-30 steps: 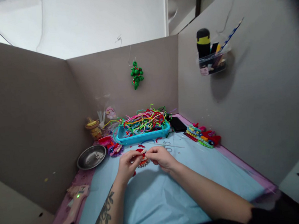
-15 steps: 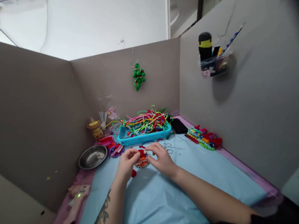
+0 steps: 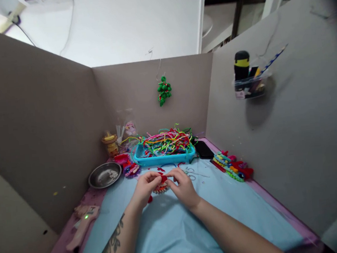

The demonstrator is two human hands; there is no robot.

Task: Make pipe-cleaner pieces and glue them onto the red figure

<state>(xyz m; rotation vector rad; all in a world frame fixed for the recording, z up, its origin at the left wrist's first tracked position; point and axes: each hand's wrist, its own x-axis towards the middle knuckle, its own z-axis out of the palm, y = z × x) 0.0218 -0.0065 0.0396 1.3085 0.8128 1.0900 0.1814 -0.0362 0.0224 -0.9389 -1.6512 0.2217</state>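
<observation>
Over the middle of the blue sheet, my left hand [image 3: 146, 187] pinches a small red fuzzy piece [image 3: 163, 178] between thumb and fingers. My right hand [image 3: 182, 189] meets it from the other side, its thumb and forefinger closed at the piece's edge. Just below the fingertips is an orange and white ridged fuzzy piece [image 3: 161, 189], partly hidden by the hands; I cannot tell whether it is joined to the red one. Another red fuzzy piece [image 3: 150, 199] lies on the sheet beside my left wrist.
Behind the hands stands a blue tray [image 3: 165, 159] heaped with coloured pipe cleaners. A metal bowl [image 3: 104, 175] with small white bits and a pink glue gun [image 3: 82, 230] are left. Scissors [image 3: 192, 175], a phone [image 3: 204, 150] and colourful fuzzy pieces [image 3: 232, 166] lie right.
The camera view has shifted, moving the scene slightly right and down. Both hands stay together, and the red piece between the fingertips has turned, with the orange part now lower and more covered.
</observation>
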